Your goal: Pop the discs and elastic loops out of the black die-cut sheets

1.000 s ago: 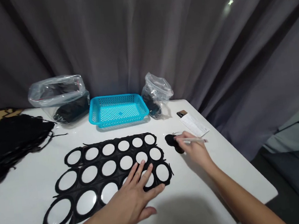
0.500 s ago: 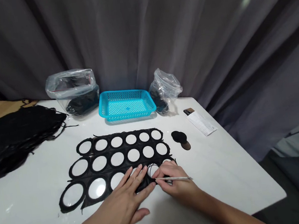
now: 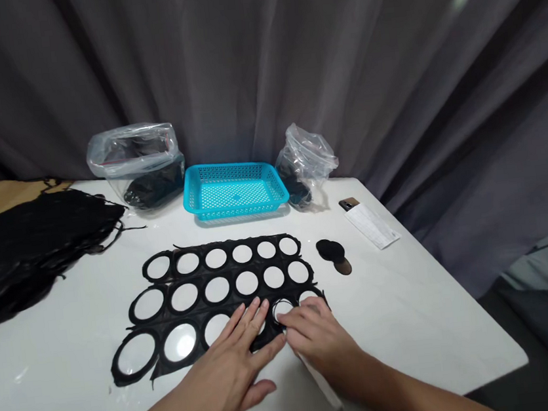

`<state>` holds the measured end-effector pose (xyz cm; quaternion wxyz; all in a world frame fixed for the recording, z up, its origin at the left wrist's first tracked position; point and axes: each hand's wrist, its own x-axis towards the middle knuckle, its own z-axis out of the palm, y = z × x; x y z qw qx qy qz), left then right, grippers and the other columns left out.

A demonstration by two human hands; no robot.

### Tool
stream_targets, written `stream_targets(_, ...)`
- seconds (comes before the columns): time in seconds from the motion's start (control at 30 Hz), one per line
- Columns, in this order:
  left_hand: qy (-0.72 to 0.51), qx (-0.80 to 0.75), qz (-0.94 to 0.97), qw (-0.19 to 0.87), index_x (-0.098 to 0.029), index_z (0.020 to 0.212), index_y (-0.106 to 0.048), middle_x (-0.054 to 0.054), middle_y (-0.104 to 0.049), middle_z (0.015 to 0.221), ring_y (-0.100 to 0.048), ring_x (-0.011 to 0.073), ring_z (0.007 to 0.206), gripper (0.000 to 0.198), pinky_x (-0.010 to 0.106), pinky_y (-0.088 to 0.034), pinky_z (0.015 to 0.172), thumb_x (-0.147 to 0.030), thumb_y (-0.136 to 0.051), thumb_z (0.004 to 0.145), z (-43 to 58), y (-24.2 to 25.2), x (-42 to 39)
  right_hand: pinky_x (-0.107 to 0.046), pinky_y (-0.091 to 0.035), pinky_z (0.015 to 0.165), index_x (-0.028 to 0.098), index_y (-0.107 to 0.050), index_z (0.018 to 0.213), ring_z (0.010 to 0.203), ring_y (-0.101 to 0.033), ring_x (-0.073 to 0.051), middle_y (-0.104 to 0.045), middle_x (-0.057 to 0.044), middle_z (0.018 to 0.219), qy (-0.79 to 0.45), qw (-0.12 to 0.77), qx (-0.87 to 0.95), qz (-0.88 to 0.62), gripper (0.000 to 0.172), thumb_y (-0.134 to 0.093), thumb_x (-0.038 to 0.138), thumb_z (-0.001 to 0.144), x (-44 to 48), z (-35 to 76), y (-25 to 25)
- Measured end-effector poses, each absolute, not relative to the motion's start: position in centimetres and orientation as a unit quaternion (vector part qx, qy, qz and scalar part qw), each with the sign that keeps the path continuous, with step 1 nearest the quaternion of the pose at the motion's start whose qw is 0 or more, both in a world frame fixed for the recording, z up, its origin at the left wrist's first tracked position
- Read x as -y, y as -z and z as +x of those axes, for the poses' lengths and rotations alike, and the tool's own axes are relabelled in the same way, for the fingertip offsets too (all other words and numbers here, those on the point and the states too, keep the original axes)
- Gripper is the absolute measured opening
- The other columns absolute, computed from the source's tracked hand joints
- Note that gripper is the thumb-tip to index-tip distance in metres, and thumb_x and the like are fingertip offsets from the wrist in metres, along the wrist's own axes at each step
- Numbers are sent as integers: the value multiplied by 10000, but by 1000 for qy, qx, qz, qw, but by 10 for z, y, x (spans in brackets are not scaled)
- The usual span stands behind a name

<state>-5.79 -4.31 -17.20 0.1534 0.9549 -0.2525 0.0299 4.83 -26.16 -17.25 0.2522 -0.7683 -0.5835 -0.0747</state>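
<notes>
On a glossy white table [image 3: 425, 320] I see a black sheet [image 3: 230, 271], thin and wrinkled, with ragged edges. It lies flat, left of the middle, and has round holes in 3 rows; the far 2 rows show 6 each. The left hand [image 3: 239, 361] rests on its near part with the palm down, fingers spread and straight; its grip is open and has hold of nothing. The right hand [image 3: 321, 337] is just beside it, the grip closed around a pale, slender stick [image 3: 318, 378], which points to the near side. Its far tip is by a hole in the near row, where a thin black ring [image 3: 275, 311] curves. To the right, 2 black discs [image 3: 331, 250] overlap with 1 brownish disc [image 3: 343, 267]. On the far side, a blue basket [image 3: 238, 211] of perforated plastic is between 2 crinkled clear bags [image 3: 132, 152]. At far left is a frayed black pile [image 3: 35, 239].
</notes>
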Motion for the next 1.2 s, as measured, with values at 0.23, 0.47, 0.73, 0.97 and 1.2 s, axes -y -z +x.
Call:
stream_targets(0.23,-35,254,955,150,-321,1534,-375,145,-13,1653,-249,440,1458,784,593,-332,1126,-333,-754,849,-60,171,44,-424,-363,877,179,-590,929,812,-619,-231,-706,-92,907,145,266,403,-863,171,-426,189,976,265,147,144)
stream_targets(0.47,-17,238,949,207,-320,1520,-377,143,-241,1622,-276,407,1463,680,596,-359,1104,-402,-680,916,-59,154,39,-351,-435,829,198,-559,761,950,-648,-244,-728,-82,971,-100,532,222,-811,220,-616,357,901,264,141,127)
stream_targets(0.73,-47,39,886,460,-214,895,-552,2,-597,877,-571,150,806,120,246,-445,680,-290,-619,959,-34,119,44,-207,-409,550,172,-471,765,696,-622,-128,-715,-82,850,-470,723,90,-498,395,-819,360,775,232,72,128)
stream_targets(0.97,-32,-15,859,511,-218,849,-609,-5,-621,870,-557,151,800,160,246,-410,666,-340,-657,940,-30,116,43,-181,-491,483,168,-478,786,765,-647,-144,-693,-78,862,-484,731,61,-478,396,-820,369,779,231,70,126)
stream_targets(1.2,-11,-27,833,553,-217,849,-653,9,-601,862,-560,166,816,140,268,-428,698,-340,-672,914,-28,120,43,-196,-515,453,162,-516,780,618,-620,-115,-671,-36,790,-442,717,95,-531,410,-819,438,759,229,63,124)
